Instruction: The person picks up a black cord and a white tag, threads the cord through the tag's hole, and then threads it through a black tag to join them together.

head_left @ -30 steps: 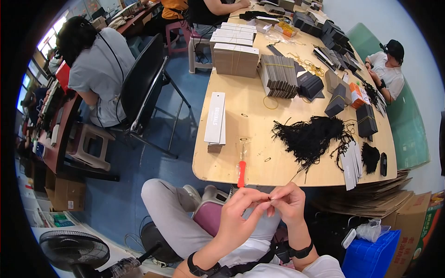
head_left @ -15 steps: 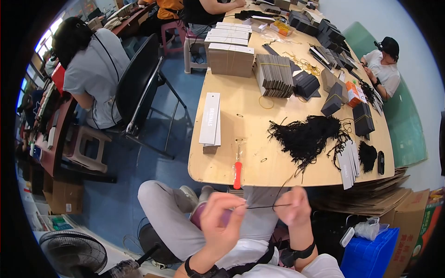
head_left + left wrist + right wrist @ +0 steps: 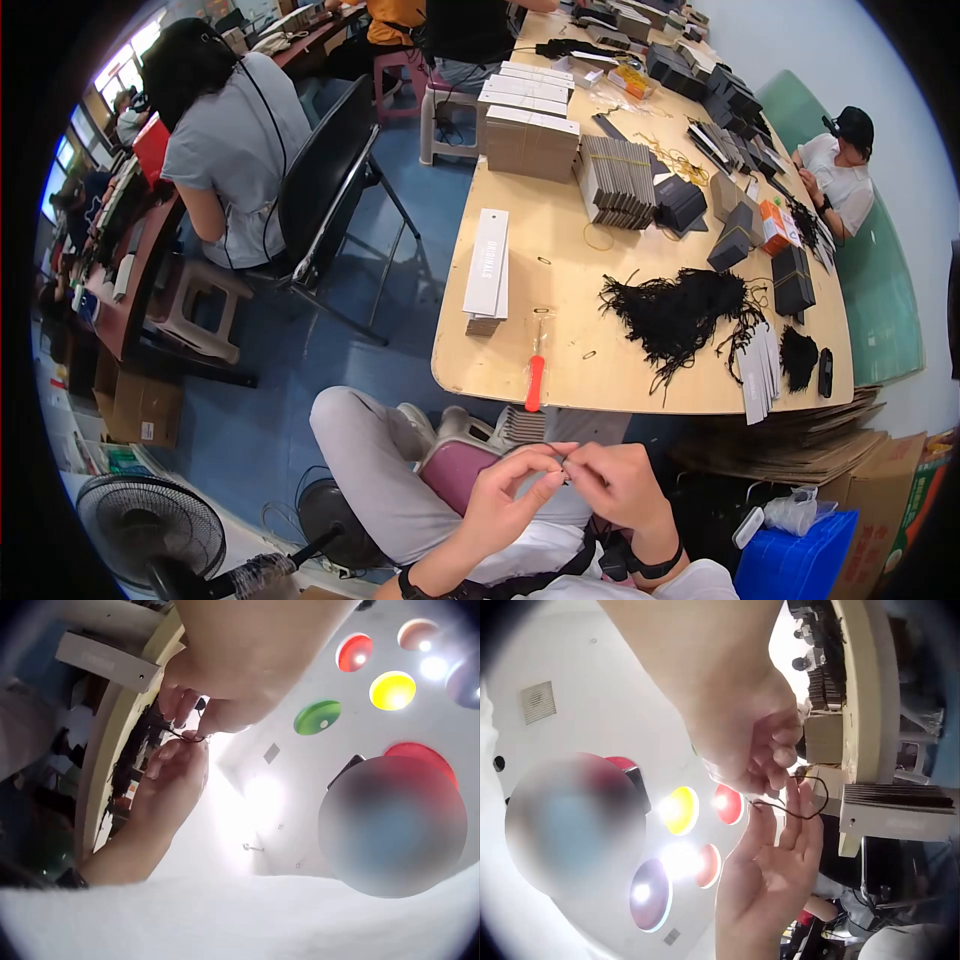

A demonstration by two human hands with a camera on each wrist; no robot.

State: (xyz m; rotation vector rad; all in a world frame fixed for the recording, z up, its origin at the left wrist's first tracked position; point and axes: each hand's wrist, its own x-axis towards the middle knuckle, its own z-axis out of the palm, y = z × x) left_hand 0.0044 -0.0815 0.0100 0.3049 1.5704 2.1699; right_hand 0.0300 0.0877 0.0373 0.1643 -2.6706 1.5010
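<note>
Over the person's lap, in front of the table's near edge, both hands meet at the fingertips. The left hand (image 3: pixel 508 497) pinches a thin black cord (image 3: pixel 826 796) between thumb and finger. Fingertips of the right hand (image 3: pixel 622 487) pinch the same cord right beside them. In the right wrist view the cord bows out in a small loop between the two hands. The fingers partly hide where its ends lie. On the table nearest the hands are a red-handled tool (image 3: pixel 535 382) and a heap of black cords (image 3: pixel 680 318).
A stack of white printed tags (image 3: pixel 487 265) stands near the table's left edge, more white tags (image 3: pixel 758 370) at right. Bundled grey cards (image 3: pixel 615 180) and white-topped stacks (image 3: pixel 532 145) sit farther back. A blue crate (image 3: pixel 800 555) and a fan (image 3: pixel 150 530) flank the person.
Half a second ago the hands were apart with the cord stretched between them; now they are back together at the fingertips. The head view has shifted slightly.
</note>
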